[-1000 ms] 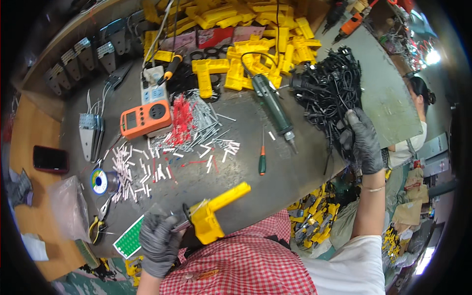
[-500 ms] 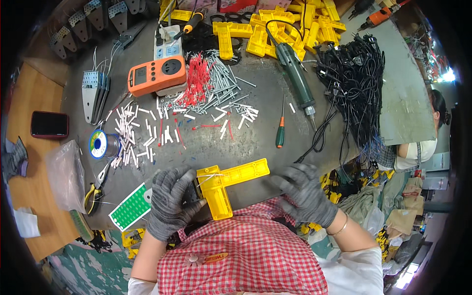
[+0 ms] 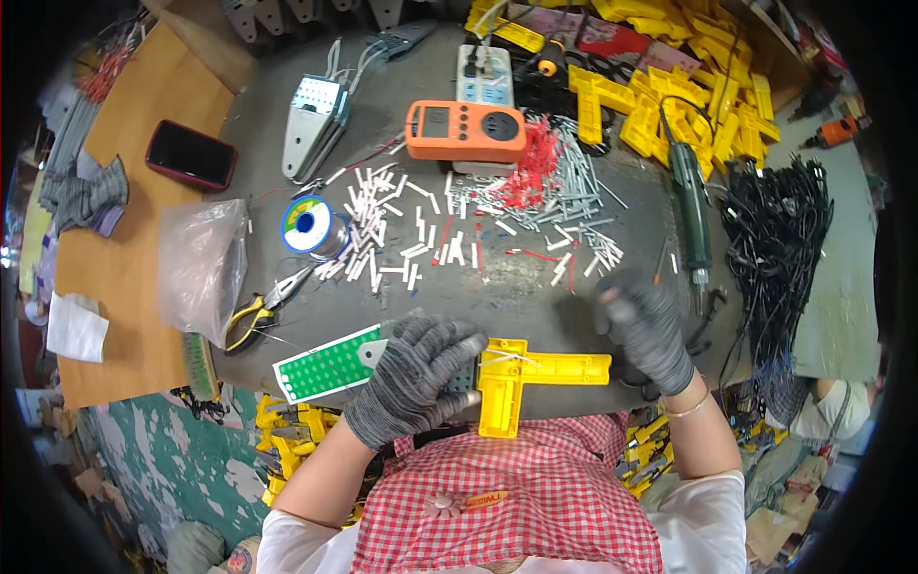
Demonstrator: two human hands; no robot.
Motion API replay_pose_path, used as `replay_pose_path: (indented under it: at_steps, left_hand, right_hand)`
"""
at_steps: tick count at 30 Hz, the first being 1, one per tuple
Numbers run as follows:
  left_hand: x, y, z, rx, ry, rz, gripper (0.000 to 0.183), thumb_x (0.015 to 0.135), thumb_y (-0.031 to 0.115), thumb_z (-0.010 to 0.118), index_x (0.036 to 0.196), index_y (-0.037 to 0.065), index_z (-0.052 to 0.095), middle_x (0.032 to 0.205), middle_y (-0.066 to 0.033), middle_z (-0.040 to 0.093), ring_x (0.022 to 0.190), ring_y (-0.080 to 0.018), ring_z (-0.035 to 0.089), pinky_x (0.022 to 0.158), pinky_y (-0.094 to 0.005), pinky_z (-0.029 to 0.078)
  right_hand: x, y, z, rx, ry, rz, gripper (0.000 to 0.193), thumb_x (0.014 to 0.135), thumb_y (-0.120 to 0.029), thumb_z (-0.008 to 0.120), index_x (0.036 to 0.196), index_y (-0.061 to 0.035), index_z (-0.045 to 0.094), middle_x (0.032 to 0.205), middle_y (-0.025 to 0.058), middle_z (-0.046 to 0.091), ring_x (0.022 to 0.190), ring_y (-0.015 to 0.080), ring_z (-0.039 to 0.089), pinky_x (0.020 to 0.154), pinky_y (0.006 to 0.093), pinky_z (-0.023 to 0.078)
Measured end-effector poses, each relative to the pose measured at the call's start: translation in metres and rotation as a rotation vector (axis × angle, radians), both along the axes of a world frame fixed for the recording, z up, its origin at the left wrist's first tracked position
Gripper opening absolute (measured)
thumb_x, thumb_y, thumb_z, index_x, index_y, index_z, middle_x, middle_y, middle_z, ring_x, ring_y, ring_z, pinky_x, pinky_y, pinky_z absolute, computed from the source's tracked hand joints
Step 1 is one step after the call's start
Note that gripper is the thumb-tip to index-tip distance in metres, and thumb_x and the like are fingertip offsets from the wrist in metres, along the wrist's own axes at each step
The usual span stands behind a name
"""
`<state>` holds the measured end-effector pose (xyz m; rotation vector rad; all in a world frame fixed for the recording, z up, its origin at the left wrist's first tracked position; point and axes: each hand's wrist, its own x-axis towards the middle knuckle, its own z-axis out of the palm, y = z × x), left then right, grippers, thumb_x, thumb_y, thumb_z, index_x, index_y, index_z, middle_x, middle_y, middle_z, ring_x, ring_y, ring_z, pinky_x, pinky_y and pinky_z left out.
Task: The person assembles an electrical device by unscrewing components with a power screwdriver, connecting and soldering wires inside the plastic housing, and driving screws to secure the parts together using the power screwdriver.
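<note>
A yellow T-shaped plastic housing lies open side up at the table's near edge, with thin white wires across its inside. My gloved left hand is closed beside it, fingers and thumb on a grey perforated metal plate at the housing's left side; the palm hides most of that plate. Left of this hand lies a green patterned strip. My gloved right hand hovers right of the housing, close to a screwdriver. Motion blurs its fingers, and whether they hold anything does not show.
White sleeves, silver screws and red pieces lie loose beyond the hands. An orange meter, solder spool and pliers stand around them. A green power screwdriver and black cables are at right.
The whole view has shifted, so the table's things appear farther right. My right hand has moved away from me, toward the screwdriver. My left hand keeps its place beside the housing.
</note>
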<state>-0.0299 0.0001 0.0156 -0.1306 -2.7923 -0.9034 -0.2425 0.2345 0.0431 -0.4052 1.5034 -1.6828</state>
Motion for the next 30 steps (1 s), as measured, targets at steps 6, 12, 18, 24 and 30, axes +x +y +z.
replay_pose_path:
  at_steps: [6, 12, 18, 24, 30]
  left_hand:
    - [-0.009, -0.028, -0.005, 0.279, 0.025, 0.405, 0.035, 0.080, 0.022, 0.078, 0.109, 0.007, 0.066, 0.101, -0.0148, 0.063, 0.091, -0.0334, 0.061, 0.081, -0.0419, 0.050]
    - [-0.044, -0.043, -0.018, -0.275, 0.019, 0.569, 0.013, 0.082, 0.016, 0.072, 0.087, 0.004, 0.068, 0.086, -0.0159, 0.064, 0.083, -0.0332, 0.061, 0.075, -0.0448, 0.049]
    - [-0.056, -0.056, -0.008, 0.035, -0.412, 0.639, 0.027, 0.078, 0.026, 0.072, 0.084, 0.002, 0.063, 0.083, -0.0197, 0.061, 0.083, -0.0354, 0.058, 0.075, -0.0450, 0.046]
    - [-0.055, -0.044, -0.009, -0.113, 0.101, 0.512, 0.013, 0.082, 0.015, 0.066, 0.088, 0.005, 0.060, 0.086, -0.0162, 0.060, 0.083, -0.0351, 0.057, 0.078, -0.0437, 0.046]
    - [-0.072, 0.000, 0.003, -0.075, 0.109, 0.349, 0.014, 0.082, 0.005, 0.069, 0.096, 0.005, 0.066, 0.090, -0.0139, 0.064, 0.085, -0.0315, 0.062, 0.080, -0.0399, 0.050]
  right_hand:
    - [-0.006, -0.046, 0.010, 0.759, 1.157, 0.470, 0.023, 0.096, -0.022, 0.058, 0.113, -0.0079, 0.061, 0.086, 0.0194, 0.067, 0.078, 0.0362, 0.067, 0.067, 0.0434, 0.053]
    - [0.008, -0.049, 0.015, 0.279, 0.044, 0.207, 0.019, 0.096, -0.010, 0.056, 0.112, -0.0017, 0.058, 0.083, 0.0091, 0.068, 0.074, 0.0179, 0.065, 0.068, 0.0316, 0.052]
    - [0.034, -0.028, -0.005, 0.276, 0.618, 0.066, 0.015, 0.094, -0.006, 0.059, 0.108, -0.0018, 0.057, 0.084, 0.0084, 0.066, 0.076, 0.0150, 0.063, 0.072, 0.0291, 0.051]
    - [0.036, -0.038, -0.003, 0.321, 0.667, 0.037, 0.015, 0.095, -0.010, 0.060, 0.107, -0.0013, 0.061, 0.079, 0.0092, 0.065, 0.070, 0.0136, 0.062, 0.069, 0.0300, 0.051]
    - [0.030, -0.039, -0.015, 0.233, 0.348, 0.001, 0.019, 0.093, -0.013, 0.066, 0.105, 0.0010, 0.066, 0.080, 0.0046, 0.067, 0.067, 0.0087, 0.059, 0.065, 0.0275, 0.051]
